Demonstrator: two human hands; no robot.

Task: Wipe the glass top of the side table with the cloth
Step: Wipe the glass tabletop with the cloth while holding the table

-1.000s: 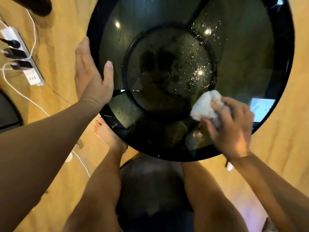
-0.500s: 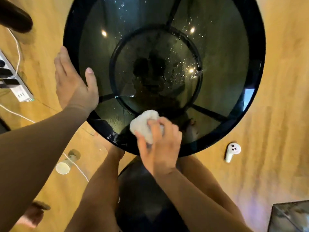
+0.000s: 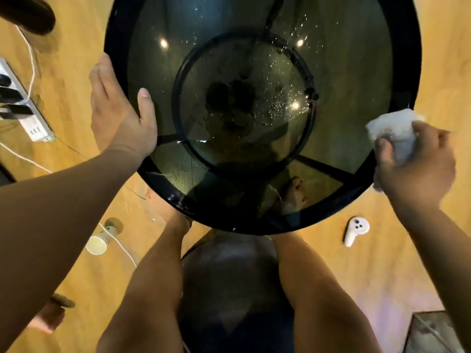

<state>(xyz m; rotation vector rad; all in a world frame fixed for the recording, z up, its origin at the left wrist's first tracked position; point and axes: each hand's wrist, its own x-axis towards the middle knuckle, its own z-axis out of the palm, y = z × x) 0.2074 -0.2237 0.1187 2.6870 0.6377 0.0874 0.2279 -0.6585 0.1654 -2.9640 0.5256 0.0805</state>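
Note:
The round side table's dark glass top (image 3: 344, 80) fills the upper middle of the view, with a black rim and droplets speckled right of centre. My left hand (image 3: 119, 115) rests flat on the rim at the table's left edge, thumb on the glass. My right hand (image 3: 418, 164) is closed around a bunched white cloth (image 3: 392, 131) at the table's right edge, over the rim. My bare legs and feet show below the table.
A white power strip (image 3: 28, 110) with plugs and a white cable lies on the wooden floor at left. A paper cup (image 3: 98, 243) lies on its side at lower left. A white controller (image 3: 355, 230) lies on the floor at lower right. A dark stool sits under me.
My right hand has swept the cloth from the near middle of the glass out to the right edge. My left hand has stayed on the left rim.

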